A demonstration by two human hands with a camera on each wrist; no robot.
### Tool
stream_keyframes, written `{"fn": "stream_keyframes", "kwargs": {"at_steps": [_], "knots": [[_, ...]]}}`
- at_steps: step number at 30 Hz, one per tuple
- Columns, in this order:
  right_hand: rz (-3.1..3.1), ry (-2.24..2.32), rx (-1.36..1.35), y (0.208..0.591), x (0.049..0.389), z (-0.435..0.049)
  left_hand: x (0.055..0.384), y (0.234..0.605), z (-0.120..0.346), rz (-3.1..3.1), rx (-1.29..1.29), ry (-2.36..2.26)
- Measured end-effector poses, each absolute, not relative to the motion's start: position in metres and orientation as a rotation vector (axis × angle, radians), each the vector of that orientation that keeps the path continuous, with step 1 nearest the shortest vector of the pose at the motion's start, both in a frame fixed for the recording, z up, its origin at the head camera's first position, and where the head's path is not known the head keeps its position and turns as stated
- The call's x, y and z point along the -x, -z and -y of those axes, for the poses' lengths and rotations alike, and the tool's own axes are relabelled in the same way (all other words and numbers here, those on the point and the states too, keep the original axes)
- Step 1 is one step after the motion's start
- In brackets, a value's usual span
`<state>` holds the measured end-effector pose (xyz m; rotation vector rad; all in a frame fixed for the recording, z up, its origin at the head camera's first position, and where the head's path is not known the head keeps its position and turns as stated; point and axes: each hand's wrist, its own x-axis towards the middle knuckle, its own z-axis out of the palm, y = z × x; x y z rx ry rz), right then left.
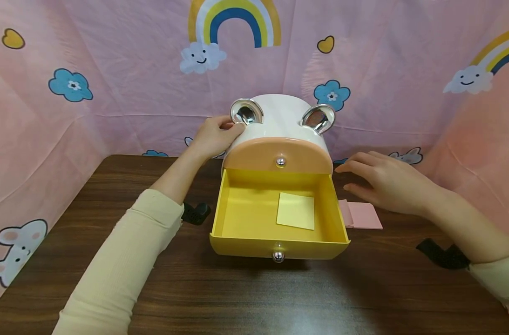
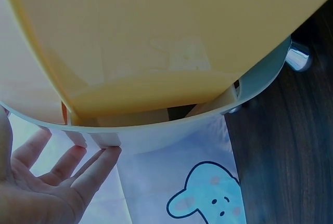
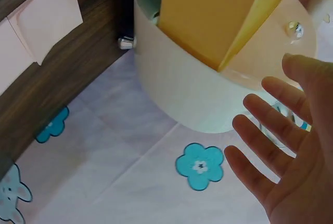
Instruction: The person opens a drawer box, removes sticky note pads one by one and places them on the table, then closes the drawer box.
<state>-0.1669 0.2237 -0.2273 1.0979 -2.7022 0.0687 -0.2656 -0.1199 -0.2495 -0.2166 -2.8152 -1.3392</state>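
Observation:
A white storage box (image 1: pixel 281 110) with two silver ears stands on the table, its lower yellow drawer (image 1: pixel 246 209) pulled out. Inside that drawer lies a pale yellow sticky note pad (image 1: pixel 295 211). The upper peach drawer (image 1: pixel 254 156) is closed and has a round silver knob. My left hand (image 1: pixel 214 136) is at the box's upper left side by the left ear; in the left wrist view its extended fingertips (image 2: pixel 112 154) touch the side wall. To the right of the box, my right hand (image 1: pixel 384 179) hovers with spread fingers and nothing in them.
Pink sticky notes (image 1: pixel 364 215) lie on the dark wooden table (image 1: pixel 187 288), beside the drawer's right side. Behind stands a pink cloth backdrop (image 1: pixel 145 60) with rainbows, clouds and flowers. Black straps (image 1: pixel 443 254) show at both wrists.

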Motion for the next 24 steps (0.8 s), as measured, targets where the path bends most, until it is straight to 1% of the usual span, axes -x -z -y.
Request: {"fn": "stream_keyframes", "kwargs": {"at_steps": [11, 24], "knots": [[2.740, -0.021, -1.279, 0.210, 0.164, -0.194, 0.268, 0.251, 0.120, 2.807, 0.237, 1.323], [2.886, 0.075, -1.358, 0.203, 0.160, -0.156, 0.270, 0.253, 0.120, 2.800, 0.234, 1.334]]}}
